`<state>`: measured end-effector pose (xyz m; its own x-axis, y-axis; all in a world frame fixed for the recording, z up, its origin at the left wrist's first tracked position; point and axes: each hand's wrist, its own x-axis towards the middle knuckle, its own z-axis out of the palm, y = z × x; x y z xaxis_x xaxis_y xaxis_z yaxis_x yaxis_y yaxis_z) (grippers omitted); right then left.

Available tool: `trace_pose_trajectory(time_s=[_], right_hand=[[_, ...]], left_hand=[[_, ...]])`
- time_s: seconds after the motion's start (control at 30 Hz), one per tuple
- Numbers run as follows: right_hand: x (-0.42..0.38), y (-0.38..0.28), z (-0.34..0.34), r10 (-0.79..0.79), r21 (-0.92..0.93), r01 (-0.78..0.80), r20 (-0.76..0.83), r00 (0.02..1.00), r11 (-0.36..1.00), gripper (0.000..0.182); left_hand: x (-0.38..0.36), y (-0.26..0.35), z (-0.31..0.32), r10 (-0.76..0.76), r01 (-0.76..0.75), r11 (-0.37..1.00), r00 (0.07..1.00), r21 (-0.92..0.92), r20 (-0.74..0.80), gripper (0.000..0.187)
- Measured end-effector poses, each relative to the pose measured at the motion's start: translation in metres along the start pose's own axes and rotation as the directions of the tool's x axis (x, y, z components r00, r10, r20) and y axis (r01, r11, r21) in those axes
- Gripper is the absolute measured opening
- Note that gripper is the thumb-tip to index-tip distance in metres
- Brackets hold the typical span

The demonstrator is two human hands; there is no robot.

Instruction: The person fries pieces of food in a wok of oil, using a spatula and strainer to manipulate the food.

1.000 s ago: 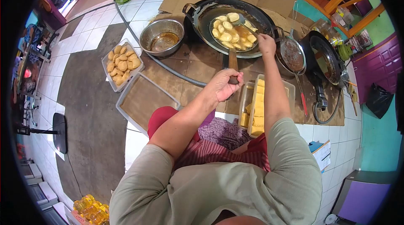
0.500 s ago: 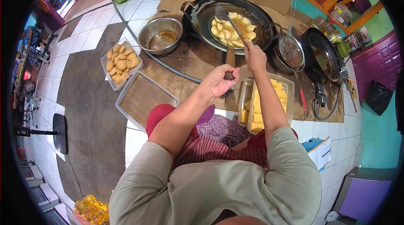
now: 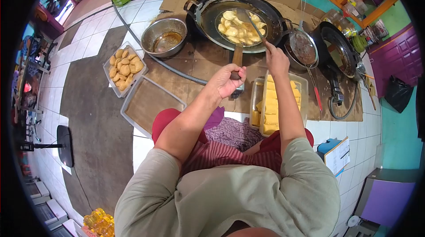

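My left hand [image 3: 228,80] is closed round the end of a wooden handle [image 3: 237,55] that runs to a round strainer in the large black wok [image 3: 205,26]. Several pale yellow dough pieces [image 3: 234,32] lie in bubbling oil over the strainer. My right hand [image 3: 277,61] grips the handle of a spatula [image 3: 256,29], whose blade is down among the pieces at the back. To the right of the wok, a second strainer [image 3: 303,47] with a red-tipped handle rests over a dark pan.
A metal bowl [image 3: 164,37] stands left of the wok. Farther left are a tub of browned pieces [image 3: 125,68] and a clear tray [image 3: 152,104]. Yellow blocks fill a container [image 3: 271,108] below my right hand. Another black wok [image 3: 338,53] and a gas hose [image 3: 177,75] are nearby.
The spatula blade has come down from above the pieces into the oil, and my right hand has shifted slightly right. The dough pieces have spread and shifted. The view has moved slightly.
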<state>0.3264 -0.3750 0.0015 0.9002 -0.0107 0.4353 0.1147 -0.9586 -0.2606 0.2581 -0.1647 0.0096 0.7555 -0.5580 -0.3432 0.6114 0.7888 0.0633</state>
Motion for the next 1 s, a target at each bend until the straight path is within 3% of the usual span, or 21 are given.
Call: trace_pose_trajectory(time_s=[0.13,0.53,0.67,1.0], right_hand=[[-0.005,0.022,-0.012,0.010,-0.033,-0.009,0.029,1.000,0.999,0.027],[-0.018,0.044,-0.005,-0.062,0.115,0.059,0.029,0.998,0.992,0.025],[-0.022,0.043,-0.030,-0.041,0.334,0.029,0.029,0.999,0.942,0.026],[-0.061,0.004,-0.076,-0.035,0.222,0.027,0.034,0.999,0.975,0.025]], left_hand=[[0.001,-0.005,0.003,-0.004,0.004,1.000,1.000,0.001,-0.020,0.028],[0.004,-0.006,0.002,0.009,-0.008,1.000,1.000,0.018,-0.028,0.026],[0.005,-0.006,-0.001,0.024,-0.024,0.999,1.000,0.030,-0.010,0.025],[0.008,-0.008,-0.001,0.038,-0.037,0.999,0.999,0.032,-0.037,0.021]])
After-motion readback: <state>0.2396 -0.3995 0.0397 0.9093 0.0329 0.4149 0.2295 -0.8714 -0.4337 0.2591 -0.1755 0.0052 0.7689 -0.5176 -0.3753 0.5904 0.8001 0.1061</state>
